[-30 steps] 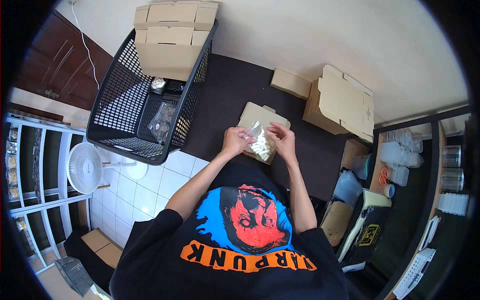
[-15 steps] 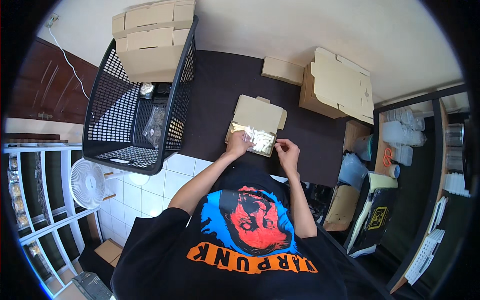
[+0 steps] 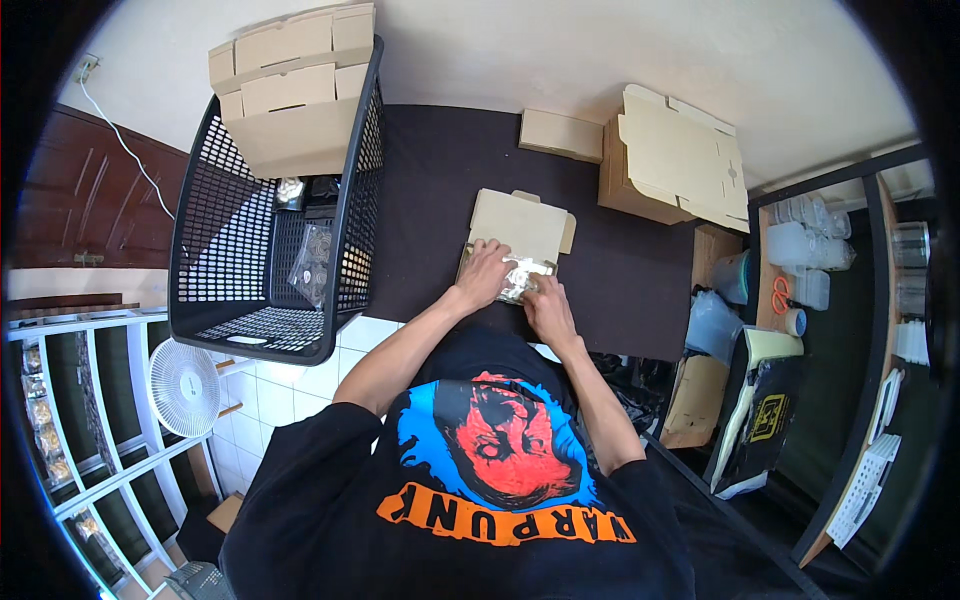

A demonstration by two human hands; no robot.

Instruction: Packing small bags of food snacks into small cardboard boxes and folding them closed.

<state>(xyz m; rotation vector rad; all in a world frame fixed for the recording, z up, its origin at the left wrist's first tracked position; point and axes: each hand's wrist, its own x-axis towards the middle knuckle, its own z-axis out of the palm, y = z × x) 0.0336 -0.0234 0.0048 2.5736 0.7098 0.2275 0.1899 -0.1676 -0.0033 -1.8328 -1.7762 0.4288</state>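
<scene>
A small brown cardboard box (image 3: 520,218) lies on the dark table before me, its lid folded back away from me. Inside its near half is a shiny clear plastic pack (image 3: 516,279) with pale contents that glare makes hard to read. My left hand (image 3: 484,272) rests over the left side of the pack, fingers stretched out on it. At the pack's near right corner, my right hand (image 3: 549,308) has its fingers bent and closed on the plastic edge; its fingertips are partly hidden.
A black plastic basket (image 3: 345,235) at the left holds flat brown boxes (image 3: 295,110) and clear bags (image 3: 312,262). Stacked cardboard (image 3: 670,150) and a narrow closed box (image 3: 560,134) stand at the back right. Shelves with containers (image 3: 800,245) line the right; a white fan (image 3: 184,387) is lower left.
My right hand has moved left from beside the box onto the pack. My left hand has shifted slightly up and spread over the pack, whose white pieces now show less under glare.
</scene>
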